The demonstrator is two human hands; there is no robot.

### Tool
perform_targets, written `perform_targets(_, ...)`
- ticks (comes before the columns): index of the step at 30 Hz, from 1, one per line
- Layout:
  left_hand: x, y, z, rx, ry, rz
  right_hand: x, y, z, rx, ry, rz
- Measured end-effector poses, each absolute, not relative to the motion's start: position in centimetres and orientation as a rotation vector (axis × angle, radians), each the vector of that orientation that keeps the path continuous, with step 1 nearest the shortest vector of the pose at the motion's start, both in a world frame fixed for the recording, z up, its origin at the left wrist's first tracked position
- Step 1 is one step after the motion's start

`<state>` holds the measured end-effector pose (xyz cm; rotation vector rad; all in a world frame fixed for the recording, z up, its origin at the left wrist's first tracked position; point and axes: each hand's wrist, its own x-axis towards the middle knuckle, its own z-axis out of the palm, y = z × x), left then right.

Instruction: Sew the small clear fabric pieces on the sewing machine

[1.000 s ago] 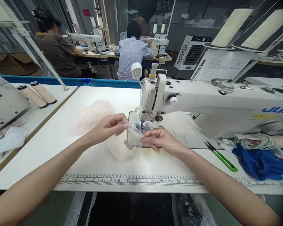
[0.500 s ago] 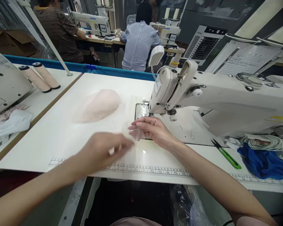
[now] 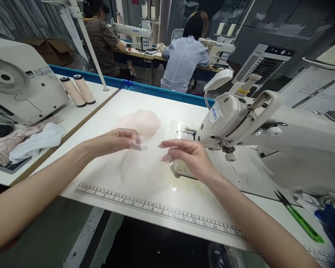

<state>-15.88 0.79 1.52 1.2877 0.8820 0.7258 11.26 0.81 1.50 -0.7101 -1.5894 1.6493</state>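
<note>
Blue "JUKI" lettering marks the far sewing machine point(image 3: 134, 34). Your left hand point(image 3: 120, 140) and right hand point(image 3: 185, 154) pinch sheer fabric point(image 3: 145, 149) above the worktop point(image 3: 100, 123); a printed ruler point(image 3: 156, 210) numbers its edge.

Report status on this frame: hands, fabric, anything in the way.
Left hand and right hand raised over the table, pinching a sheer pale fabric piece. Sewing machine head close beside the right hand.

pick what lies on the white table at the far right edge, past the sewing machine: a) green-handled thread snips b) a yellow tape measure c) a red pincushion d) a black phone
a: the green-handled thread snips lie flat on the white table to the right of the white sewing machine, with the dark blades pointing away from the person.
</note>
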Motion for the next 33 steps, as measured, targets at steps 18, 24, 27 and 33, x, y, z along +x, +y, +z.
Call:
perform_targets(18, -16.8, 15.4, -0.5, 1.861, 1.700, 0.841, 5.4, 9.9, -1.9, -1.034, -1.616, 1.543)
perform_targets(24, -17.1, 13.6, -2.0, 2.022, 1.968, 0.911, 5.4, 10.0, -1.6, -1.110, -1.631, 1.643)
perform_targets(27, -17.4, 12.8, -1.3, 2.118, 1.993, 0.937, 6.1, 8.8, -1.5, -1.150, -1.607, 1.643)
perform_targets(33, -15.8, 9.7, 0.8, 2.356, 1.686, 0.923, 12.4, 1.6, -1.1, -1.100, -1.850, 1.612)
